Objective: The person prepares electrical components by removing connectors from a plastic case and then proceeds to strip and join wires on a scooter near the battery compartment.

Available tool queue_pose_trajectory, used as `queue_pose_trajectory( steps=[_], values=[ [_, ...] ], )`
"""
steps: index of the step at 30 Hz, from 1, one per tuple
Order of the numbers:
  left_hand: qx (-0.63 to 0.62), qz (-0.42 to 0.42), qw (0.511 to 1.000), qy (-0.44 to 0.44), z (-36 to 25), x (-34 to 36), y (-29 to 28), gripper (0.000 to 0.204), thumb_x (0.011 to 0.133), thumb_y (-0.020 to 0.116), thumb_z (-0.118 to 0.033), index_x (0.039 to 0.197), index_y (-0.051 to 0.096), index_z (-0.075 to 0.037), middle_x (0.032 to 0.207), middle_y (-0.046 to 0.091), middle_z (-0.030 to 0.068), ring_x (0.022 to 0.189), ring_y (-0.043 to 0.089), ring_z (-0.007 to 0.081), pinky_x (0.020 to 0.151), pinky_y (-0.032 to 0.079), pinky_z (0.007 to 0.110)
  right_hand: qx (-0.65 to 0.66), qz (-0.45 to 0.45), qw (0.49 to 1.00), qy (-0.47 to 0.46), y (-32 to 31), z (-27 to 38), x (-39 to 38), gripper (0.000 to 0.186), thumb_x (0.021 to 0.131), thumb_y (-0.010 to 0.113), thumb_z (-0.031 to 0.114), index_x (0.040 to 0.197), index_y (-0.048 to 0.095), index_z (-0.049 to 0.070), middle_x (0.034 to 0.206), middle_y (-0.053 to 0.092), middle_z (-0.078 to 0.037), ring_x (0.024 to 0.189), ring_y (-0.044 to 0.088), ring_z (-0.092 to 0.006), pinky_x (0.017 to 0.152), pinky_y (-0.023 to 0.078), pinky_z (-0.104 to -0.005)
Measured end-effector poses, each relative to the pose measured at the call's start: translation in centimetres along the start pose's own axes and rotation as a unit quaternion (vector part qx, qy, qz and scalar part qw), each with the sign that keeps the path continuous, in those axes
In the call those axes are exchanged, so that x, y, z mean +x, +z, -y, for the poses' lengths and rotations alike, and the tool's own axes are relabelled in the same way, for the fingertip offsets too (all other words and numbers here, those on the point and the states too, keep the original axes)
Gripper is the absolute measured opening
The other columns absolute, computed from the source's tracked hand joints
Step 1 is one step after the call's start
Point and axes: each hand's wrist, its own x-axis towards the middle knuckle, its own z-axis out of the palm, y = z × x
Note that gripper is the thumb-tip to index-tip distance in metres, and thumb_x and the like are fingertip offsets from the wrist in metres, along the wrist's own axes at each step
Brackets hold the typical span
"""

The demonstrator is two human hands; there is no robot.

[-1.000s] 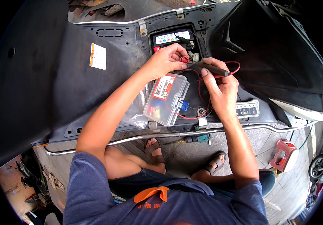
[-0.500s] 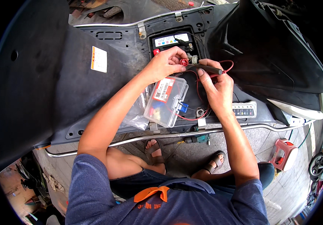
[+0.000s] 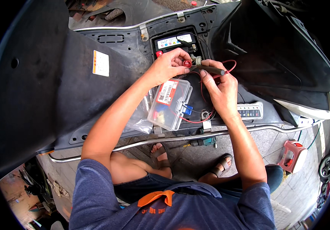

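My left hand (image 3: 165,68) pinches a small round red part (image 3: 187,63) between thumb and fingers, just in front of the battery (image 3: 175,41) in its black recess. My right hand (image 3: 225,91) grips a dark rod-shaped tool (image 3: 213,70), its thin end pointing left toward the red part. Whether that end touches the part I cannot tell. A red wire (image 3: 232,66) loops out beside the right hand's fingers. Below the left hand lies a clear plastic case (image 3: 175,113) with a red-and-white label, small parts showing inside. A blue piece (image 3: 188,110) sits at its right edge.
Black scooter panels (image 3: 99,92) rise on both sides. Under the case is a clear plastic bag (image 3: 140,120). A grey strip with small marks (image 3: 251,111) lies near my right wrist. A chrome rail (image 3: 165,138) crosses in front; a teal power drill (image 3: 205,142) and red-white lamp (image 3: 293,157) stand beyond it.
The tool in my right hand has tilted slightly. My left hand keeps hold of the red part in nearly the same place; the view has shifted a little.
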Motion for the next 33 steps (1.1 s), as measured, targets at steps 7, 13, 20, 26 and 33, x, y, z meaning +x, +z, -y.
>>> queue_pose_trajectory(
  steps=[7,13,20,26,33],
  values=[
    [0.007,-0.001,1.0,0.003,0.1,0.1,0.1,0.035,0.081,0.074,-0.006,0.112,0.058,-0.004,0.1,0.065,0.003,0.09,0.06,0.0087,0.082,0.05,0.025,0.0,-0.006,1.0,-0.009,0.0,0.1,0.0,0.021,0.086,0.066,0.009,0.106,0.064,0.003,0.08,0.067,-0.005,0.064,0.056,-0.0068,0.06,0.045,-0.0223],
    [-0.001,0.001,1.0,0.012,-0.1,-0.1,0.0,0.036,0.08,0.074,-0.007,0.112,0.058,-0.003,0.097,0.064,0.0017,0.088,0.06,0.008,0.08,0.05,0.024,-0.017,0.013,0.999,-0.024,0.0,0.5,0.6,0.021,0.085,0.066,0.009,0.105,0.064,0.003,0.084,0.069,-0.009,0.066,0.063,-0.0143,0.063,0.049,-0.0269],
    [-0.042,-0.008,0.998,0.044,-0.3,0.1,0.3,0.033,0.081,0.07,-0.001,0.112,0.058,0.001,0.099,0.065,0.0055,0.091,0.062,0.0108,0.085,0.051,0.025,-0.105,0.107,0.987,-0.057,-0.7,1.6,4.4,0.019,0.085,0.064,0.019,0.096,0.065,0.004,0.081,0.065,-0.017,0.076,0.064,-0.0351,0.068,0.049,-0.0386],
    [-0.018,-0.012,0.998,0.055,-0.2,-0.1,-0.1,0.027,0.094,0.058,-0.014,0.117,0.058,0.0,0.102,0.065,0.0051,0.091,0.061,0.0115,0.085,0.05,0.027,-0.18,0.142,0.967,-0.114,-0.6,1.5,6.4,0.019,0.084,0.063,0.021,0.09,0.063,0.003,0.073,0.064,-0.017,0.072,0.063,-0.0372,0.064,0.049,-0.0431],
    [0.028,-0.022,0.997,0.068,0.2,0.3,-0.3,0.021,0.096,0.056,-0.016,0.109,0.063,-0.001,0.095,0.066,0.0043,0.083,0.06,0.0114,0.077,0.05,0.027,-0.179,0.157,0.965,-0.108,-0.1,1.0,7.4,0.024,0.089,0.063,0.023,0.098,0.063,0.0,0.071,0.064,-0.011,0.064,0.06,-0.0187,0.063,0.048,-0.0324]
  ],
)
